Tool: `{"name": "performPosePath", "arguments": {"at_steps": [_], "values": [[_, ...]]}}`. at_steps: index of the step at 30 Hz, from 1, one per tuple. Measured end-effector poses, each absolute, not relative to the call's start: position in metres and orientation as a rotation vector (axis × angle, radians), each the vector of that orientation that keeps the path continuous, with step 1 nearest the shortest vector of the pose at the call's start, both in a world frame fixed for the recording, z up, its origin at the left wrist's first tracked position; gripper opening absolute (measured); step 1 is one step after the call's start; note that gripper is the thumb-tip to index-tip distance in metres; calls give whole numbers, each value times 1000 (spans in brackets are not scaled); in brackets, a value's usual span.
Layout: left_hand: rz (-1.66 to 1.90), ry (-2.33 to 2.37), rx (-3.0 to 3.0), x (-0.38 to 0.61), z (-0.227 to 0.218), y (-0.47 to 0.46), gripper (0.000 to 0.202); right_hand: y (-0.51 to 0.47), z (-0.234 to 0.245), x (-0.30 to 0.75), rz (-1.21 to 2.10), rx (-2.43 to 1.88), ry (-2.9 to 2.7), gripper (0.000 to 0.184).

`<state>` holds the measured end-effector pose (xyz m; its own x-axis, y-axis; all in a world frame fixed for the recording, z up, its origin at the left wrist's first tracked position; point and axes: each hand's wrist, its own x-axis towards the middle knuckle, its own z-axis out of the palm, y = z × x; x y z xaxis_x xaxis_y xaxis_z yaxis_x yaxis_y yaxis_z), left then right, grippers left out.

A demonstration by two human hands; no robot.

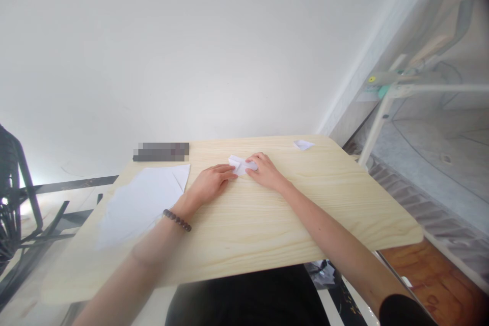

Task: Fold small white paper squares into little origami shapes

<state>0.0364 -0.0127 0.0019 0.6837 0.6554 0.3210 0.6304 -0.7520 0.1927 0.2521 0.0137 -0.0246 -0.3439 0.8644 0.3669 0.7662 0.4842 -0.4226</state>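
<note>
Folded paper (238,165) lies toward tabletop (244,229) far edge, long axis roughly along it, between right fingers (260,156) grasping its right end and left fingers (226,168) touching its left, grip unclear, neither nearer.

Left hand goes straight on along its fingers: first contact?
The folded paper, right at the left hand's fingertips. Beyond it, likely the right hand. Depth is hard to judge from one view.
</note>
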Motion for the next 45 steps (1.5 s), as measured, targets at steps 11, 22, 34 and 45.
{"name": "performPosePath", "arguments": {"at_steps": [11,22,34,45], "values": [[627,1016,2893,41,9,-8,31,9,-23,248,201,-1345,-2174,28],[535,1028,2893,42,9,-6,32,19,-22,256,354,-1278,-2129,27],[587,1103,2826,40,5,-2,31,15,-22,255,248,-1284,-2123,20],[551,1076,2832,41,7,-11,34,16,-23,255,243,-1301,-2125,24]]}}
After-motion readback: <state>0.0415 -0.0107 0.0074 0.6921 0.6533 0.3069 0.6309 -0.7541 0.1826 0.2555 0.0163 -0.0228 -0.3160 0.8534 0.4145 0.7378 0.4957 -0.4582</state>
